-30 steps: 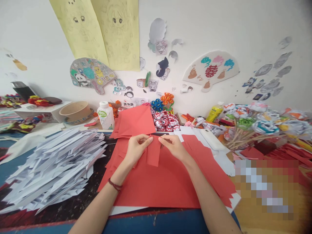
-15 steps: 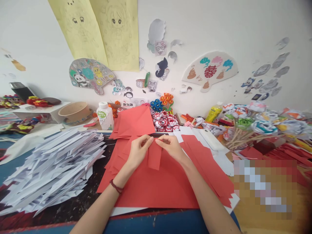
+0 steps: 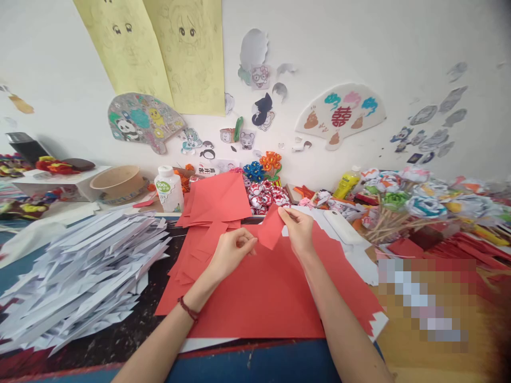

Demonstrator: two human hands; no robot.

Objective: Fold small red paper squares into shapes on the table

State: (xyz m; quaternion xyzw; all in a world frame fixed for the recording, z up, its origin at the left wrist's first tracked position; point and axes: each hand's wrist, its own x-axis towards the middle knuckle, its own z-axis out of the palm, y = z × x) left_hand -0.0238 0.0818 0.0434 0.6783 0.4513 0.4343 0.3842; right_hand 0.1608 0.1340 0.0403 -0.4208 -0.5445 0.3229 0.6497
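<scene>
My right hand pinches a small rectangular piece of red paper between thumb and fingers at its upper right corner. The piece is tilted and raised over the large red sheets. Just left of its lower edge is my left hand, a dark red braided band on the wrist. Its fingers are curled, thumb and forefinger close together; whether they grip anything is hidden. Beneath both hands lies a large red paper sheet. Smaller red pieces lie behind the left hand, and a square red stack lies beyond.
On the left spreads a heap of folded white paper strips. A white bottle and a round tan bowl stand at the back. Paper flowers on sticks crowd the right, near a yellow bottle.
The red piece, which hung down between both hands, is now turned and lifted up to the right in my right hand. My left hand has come away from its top edge and moved slightly lower.
</scene>
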